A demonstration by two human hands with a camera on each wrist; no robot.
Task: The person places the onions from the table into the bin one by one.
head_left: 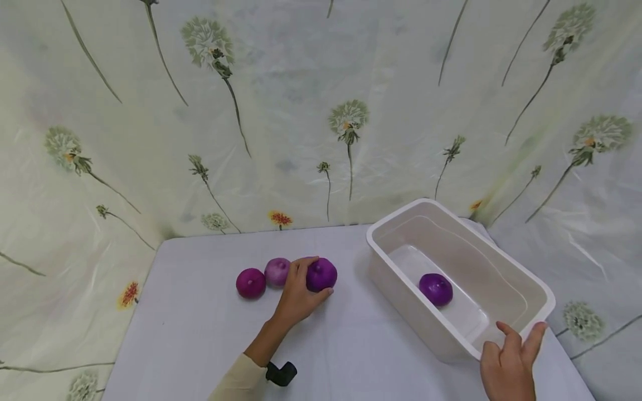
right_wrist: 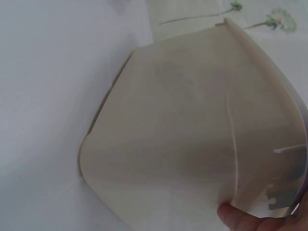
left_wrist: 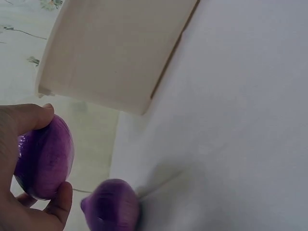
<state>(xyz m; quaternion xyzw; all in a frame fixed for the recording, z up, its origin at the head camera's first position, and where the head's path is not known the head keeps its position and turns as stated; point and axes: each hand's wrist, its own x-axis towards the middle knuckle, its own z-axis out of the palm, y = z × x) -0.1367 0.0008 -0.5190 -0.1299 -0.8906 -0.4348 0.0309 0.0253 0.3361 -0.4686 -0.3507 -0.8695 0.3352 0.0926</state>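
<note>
My left hand [head_left: 297, 298] holds a purple onion [head_left: 323, 274] between thumb and fingers. In the left wrist view that onion [left_wrist: 50, 159] appears raised off the table. Just left of the hand, a paler onion [head_left: 276, 272] and a magenta one [head_left: 251, 283] sit side by side on the cloth. My right hand [head_left: 510, 365] grips the near right corner of a white plastic tub [head_left: 401, 284], one fingertip against its outer wall [right_wrist: 168, 120]. Inside the tub, on its floor, lies another purple onion [head_left: 436, 289].
A white cloth [head_left: 190, 334] covers the table. Floral sheeting [head_left: 281, 111] hangs behind it and at both sides. The tub stands at an angle on the table's right side, its far corner near the back edge. A black device [head_left: 282, 373] is at my left wrist.
</note>
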